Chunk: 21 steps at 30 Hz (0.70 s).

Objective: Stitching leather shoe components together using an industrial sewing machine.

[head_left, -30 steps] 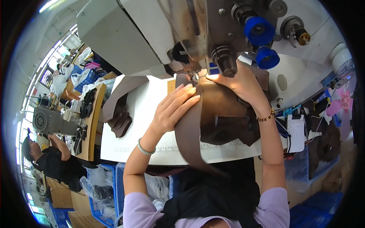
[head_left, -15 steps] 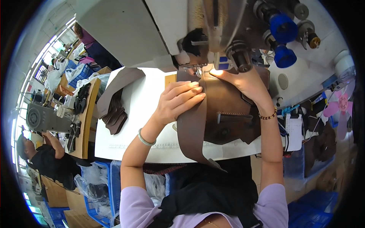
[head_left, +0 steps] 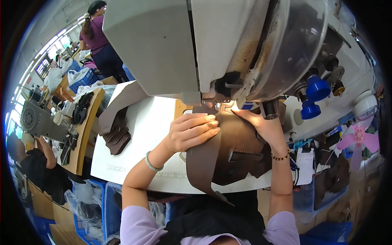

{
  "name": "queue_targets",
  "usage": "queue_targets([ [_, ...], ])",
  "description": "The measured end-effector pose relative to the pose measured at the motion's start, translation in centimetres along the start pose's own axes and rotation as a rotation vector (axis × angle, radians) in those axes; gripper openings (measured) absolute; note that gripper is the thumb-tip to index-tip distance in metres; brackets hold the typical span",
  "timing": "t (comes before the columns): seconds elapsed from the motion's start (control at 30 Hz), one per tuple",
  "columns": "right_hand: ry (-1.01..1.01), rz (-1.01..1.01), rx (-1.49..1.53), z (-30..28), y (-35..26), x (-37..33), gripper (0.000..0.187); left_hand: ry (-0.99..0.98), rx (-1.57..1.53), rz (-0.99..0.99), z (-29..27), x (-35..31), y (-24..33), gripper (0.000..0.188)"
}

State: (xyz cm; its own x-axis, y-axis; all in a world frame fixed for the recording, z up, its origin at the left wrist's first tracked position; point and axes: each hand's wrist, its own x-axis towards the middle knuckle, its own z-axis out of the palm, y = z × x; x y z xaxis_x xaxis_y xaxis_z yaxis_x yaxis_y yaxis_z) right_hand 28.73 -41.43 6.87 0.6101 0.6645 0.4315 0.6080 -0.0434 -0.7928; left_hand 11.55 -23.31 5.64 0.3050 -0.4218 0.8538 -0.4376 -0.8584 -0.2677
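A person sits at a white table point(head_left: 134, 167) and works at a big sewing machine point(head_left: 159, 49) with two bare hands. A long brown strip point(head_left: 202, 165) lies along the left side of a brown leather-looking panel point(head_left: 237, 136). The top ends of both are by the bright metal foot point(head_left: 221, 103) of the machine, and the low end of the strip pokes out past the front edge of the table. The panel has a thin slot point(head_left: 246, 156) with stitches along its top. The left hand point(head_left: 194, 132) rests on the strip, with its fingers close together and a little bent, and their tips near the edge of the panel. Its thumb is hidden, so I cannot tell if it pinches the strip. The right hand point(head_left: 264, 125) is on the far right part of the panel, with its thumb stretched out toward the foot. Its other fingers are mostly out of sight, so I cannot tell if they grip the panel. A pale green bangle point(head_left: 152, 162) is on the left wrist, and a string of dark beads point(head_left: 280, 158) is on the right one. On the left of the table is a pile of brown pieces point(head_left: 117, 141), next to a long, curved gray-brown strip point(head_left: 121, 107). Two blue knobs point(head_left: 317, 88) stick out from the machine, and a pink fan point(head_left: 358, 136) is at the far right.
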Motion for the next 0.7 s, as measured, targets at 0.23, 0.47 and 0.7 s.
queue_targets([
  [0.23,-0.049,0.013,-0.116,-0.1,1.2,-0.2,0.022,-0.004,0.004,-0.003,-0.1,0.1,0.0,0.014],
  [0.47,-0.068,0.092,-0.048,-0.2,1.4,0.1,0.024,-0.015,0.018,-0.039,0.0,0.0,0.0,0.015],
  [0.7,0.091,0.067,-0.155,-0.5,0.3,-0.5,0.033,-0.001,-0.008,-0.054,0.2,0.3,0.0,0.017],
])
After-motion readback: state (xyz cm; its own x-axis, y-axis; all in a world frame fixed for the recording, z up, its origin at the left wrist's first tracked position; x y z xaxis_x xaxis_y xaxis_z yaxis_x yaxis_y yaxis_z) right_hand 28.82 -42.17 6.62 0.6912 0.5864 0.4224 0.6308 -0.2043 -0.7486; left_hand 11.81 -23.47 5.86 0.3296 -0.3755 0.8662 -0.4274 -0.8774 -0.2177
